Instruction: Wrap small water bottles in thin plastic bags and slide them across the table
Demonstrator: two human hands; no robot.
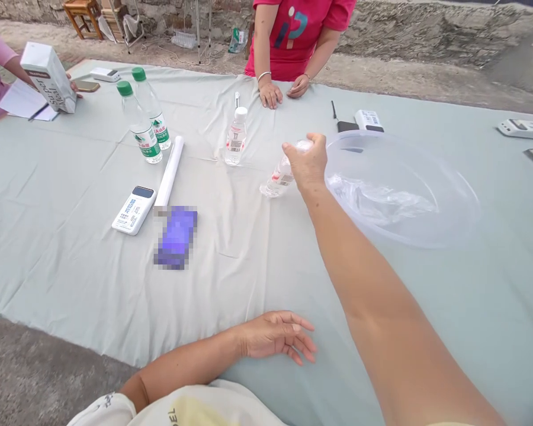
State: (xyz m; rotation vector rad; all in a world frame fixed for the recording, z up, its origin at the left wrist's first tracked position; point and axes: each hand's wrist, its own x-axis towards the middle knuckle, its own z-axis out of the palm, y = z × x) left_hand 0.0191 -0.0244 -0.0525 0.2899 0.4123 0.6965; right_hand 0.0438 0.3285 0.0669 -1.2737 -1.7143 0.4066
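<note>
My right hand (308,164) reaches far across the pale green cloth (71,248) and is closed round the top of a small clear bottle (276,180), which is tilted with its base on the cloth. Just right of that hand sits a large clear plastic basin (426,231) with a crumpled clear bag (382,201) inside. My left hand (278,334) rests near the front edge with its fingers loosely spread, holding nothing.
A second small clear bottle (236,136) stands upright farther back. Two green-capped water bottles (144,121), a white roll (169,171), a white device (133,209) and a blurred purple object (176,236) lie to the left. A person in red (293,35) stands opposite; another person holds a carton (48,77) at far left.
</note>
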